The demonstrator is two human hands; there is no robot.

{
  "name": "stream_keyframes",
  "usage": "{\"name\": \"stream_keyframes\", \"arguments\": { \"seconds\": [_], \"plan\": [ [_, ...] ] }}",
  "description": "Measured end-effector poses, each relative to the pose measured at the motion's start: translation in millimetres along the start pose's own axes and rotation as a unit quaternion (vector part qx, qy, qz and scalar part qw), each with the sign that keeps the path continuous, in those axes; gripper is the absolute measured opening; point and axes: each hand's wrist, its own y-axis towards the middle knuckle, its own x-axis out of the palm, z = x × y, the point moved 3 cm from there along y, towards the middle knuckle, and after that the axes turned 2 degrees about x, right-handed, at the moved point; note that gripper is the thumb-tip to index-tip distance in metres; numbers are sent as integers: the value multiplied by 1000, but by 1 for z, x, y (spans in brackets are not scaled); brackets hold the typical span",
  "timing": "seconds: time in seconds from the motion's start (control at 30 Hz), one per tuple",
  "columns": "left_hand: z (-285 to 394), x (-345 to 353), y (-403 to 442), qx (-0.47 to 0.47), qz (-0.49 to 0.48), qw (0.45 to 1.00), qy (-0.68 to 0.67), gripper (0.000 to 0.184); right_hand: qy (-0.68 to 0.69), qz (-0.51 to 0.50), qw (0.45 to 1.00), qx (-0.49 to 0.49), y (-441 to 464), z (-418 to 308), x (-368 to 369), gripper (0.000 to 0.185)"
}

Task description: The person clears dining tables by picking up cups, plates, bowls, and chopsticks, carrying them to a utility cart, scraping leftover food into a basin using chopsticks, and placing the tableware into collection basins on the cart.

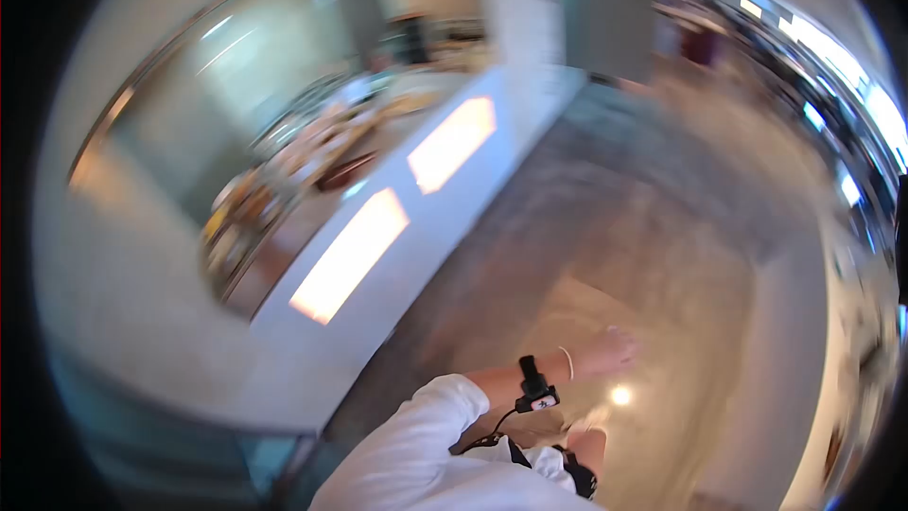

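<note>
My left arm reaches across the lower middle of the view in a white sleeve. At its end is my left hand (610,350), over the brown floor and blurred by motion. Its fingers are smeared, and nothing can be made out in it. A black strapped device (536,390) with a cable sits on the forearm, and a thin pale band (568,362) circles the wrist. My right hand is out of sight.
To the left, a wall opening shows a counter crowded with blurred items (331,137). Two bright panels (350,255) glow on the white wall below it. A brown floor (615,227) runs ahead past a grey column (613,14). A pale low wall (780,369) borders the right.
</note>
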Motion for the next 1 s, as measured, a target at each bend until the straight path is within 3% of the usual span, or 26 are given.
{"name": "stream_keyframes", "arguments": {
  "seconds": [0.1, 0.13, 0.17, 0.2, 0.23, 0.27, 0.33, 0.4, 0.47, 0.57, 0.6, 0.63, 0.67, 0.73, 0.83, 0.9, 1.0],
  "plan": [
    [-3, 39, 155, 121, -68, 983, -118, 26, 9, -17, 994, 110, 22, -2, -63, 53],
    [1, 60, 179, 141, -106, 975, -132, 27, -8, -17, 991, 133, 29, -8, -91, 54],
    [-8, 75, 219, 104, -127, 975, -148, 28, -26, -13, 990, 139, 32, -32, -131, 55],
    [-35, 89, 247, 59, -142, 978, -141, 30, -49, 71, 995, 44, 76, -57, -160, 47],
    [-62, 104, 266, 35, -222, 973, -49, 31, -39, 76, 996, 26, 140, -79, -188, 49],
    [-89, 110, 281, 12, -292, 955, 45, 32, -88, 132, 981, -109, 160, -124, -248, 51],
    [-171, 136, 308, -13, -494, 864, 99, 34, -36, 285, 925, -247, 66, -287, -359, 44],
    [-206, 121, 330, -79, -416, 902, -84, 38, -68, 340, 879, -328, 37, -385, -434, 36],
    [-251, 99, 363, -122, -365, 917, -104, 42, -170, 299, 824, -451, 19, -486, -498, 31],
    [-348, 89, 408, -216, -402, 889, -38, 43, -235, 279, 708, -605, -35, -630, -562, 23],
    [-387, 95, 431, -222, -450, 862, -70, 45, -210, 337, 570, -719, -39, -675, -569, 18],
    [-422, 98, 462, -233, -497, 830, -95, 47, -321, 280, 589, -687, -74, -714, -592, 18],
    [-448, 107, 520, -217, -509, 829, -83, 47, -351, 249, 558, -709, -88, -758, -605, 18],
    [-499, 124, 627, -194, -540, 817, -55, 46, -446, 281, 482, -700, -79, -858, -616, 19],
    [-456, 125, 858, -68, -329, 941, 49, 44, -444, 271, 404, -752, -64, -995, -670, 19],
    [-404, 110, 999, 35, -239, 970, 2, 44, -439, 281, 375, -767, -54, -1067, -722, 18],
    [-310, 53, 1176, 211, -121, 966, -87, 43, -417, 292, 374, -775, -13, -1157, -799, 18]
  ]
}}
